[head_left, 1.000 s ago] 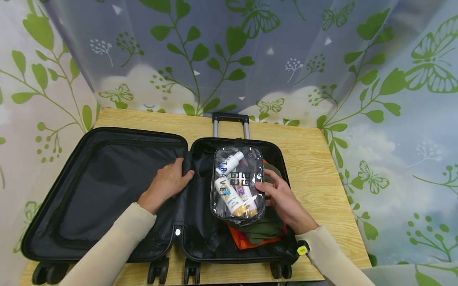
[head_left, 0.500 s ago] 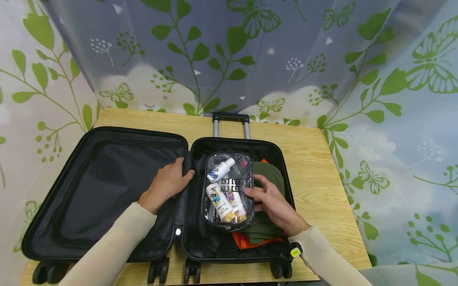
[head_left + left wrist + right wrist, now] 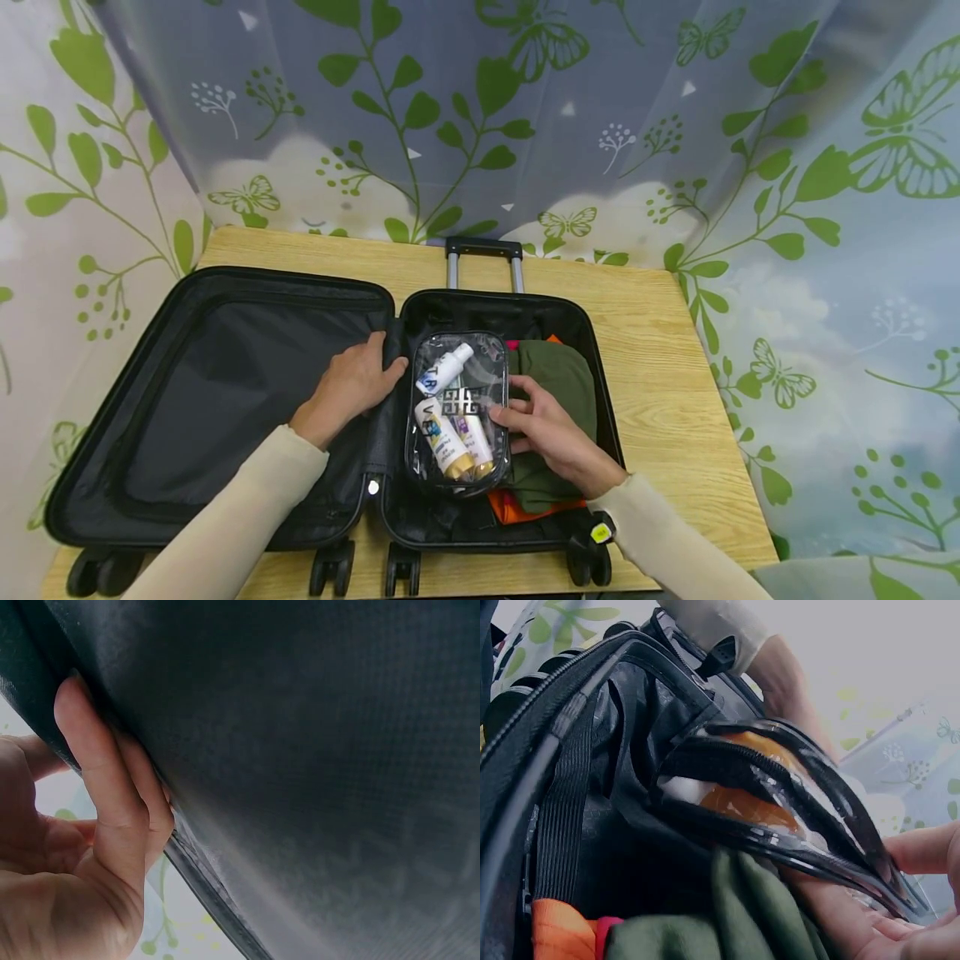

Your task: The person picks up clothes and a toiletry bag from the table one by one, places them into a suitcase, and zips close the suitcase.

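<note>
While the left hand (image 3: 351, 387) holds the hinge-side edge of the open suitcase (image 3: 247, 400), the right hand (image 3: 551, 435) pinches the clear toiletry pouch (image 3: 459, 417) at its three-o'clock side, thumb above, fingers beneath. It has shifted the pouch toward eight o'clock, uncovering more of the olive garment (image 3: 566, 379). Now beside the hinge in the suitcase's right half, the pouch seems nearly placed, though I cannot tell whether it touches the floor. Its lettered window faces up; its long axis runs close to twelve–six. Inside, the gold-capped bottles (image 3: 444, 440) point their caps toward five.
</note>
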Demonstrator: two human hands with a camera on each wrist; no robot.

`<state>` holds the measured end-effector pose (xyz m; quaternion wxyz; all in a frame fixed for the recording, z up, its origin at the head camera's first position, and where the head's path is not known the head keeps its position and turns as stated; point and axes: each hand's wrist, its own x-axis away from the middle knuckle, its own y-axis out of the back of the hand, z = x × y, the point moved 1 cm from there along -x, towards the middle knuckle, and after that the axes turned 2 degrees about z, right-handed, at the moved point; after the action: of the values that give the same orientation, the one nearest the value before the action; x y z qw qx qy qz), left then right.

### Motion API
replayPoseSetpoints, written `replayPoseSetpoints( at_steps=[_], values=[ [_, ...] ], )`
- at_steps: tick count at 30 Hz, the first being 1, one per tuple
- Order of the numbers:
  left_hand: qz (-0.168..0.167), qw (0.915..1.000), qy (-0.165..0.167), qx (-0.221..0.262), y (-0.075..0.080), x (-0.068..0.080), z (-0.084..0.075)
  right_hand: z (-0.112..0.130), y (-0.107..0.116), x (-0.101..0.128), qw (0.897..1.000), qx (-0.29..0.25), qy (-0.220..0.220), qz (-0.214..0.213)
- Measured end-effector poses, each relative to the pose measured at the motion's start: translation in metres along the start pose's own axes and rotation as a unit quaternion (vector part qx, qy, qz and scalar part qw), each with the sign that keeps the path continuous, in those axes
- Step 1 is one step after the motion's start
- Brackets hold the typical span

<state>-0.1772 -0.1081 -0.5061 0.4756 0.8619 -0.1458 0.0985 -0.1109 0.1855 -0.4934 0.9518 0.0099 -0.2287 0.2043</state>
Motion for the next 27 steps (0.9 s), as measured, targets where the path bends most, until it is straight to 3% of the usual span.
replayPoseSetpoints(
  at_steps=[12, 27],
  values=[
    [0.002, 1.0000, 0.002, 0.000, 0.001, 0.001, 0.000, -0.007, -0.020, -0.012, 1.000, 0.012, -0.009, 0.011],
    [0.008, 0.9999, 0.006, 0.000, 0.001, 0.000, 0.000, -0.004, -0.020, -0.013, 0.998, 0.046, -0.034, 0.027]
  ],
)
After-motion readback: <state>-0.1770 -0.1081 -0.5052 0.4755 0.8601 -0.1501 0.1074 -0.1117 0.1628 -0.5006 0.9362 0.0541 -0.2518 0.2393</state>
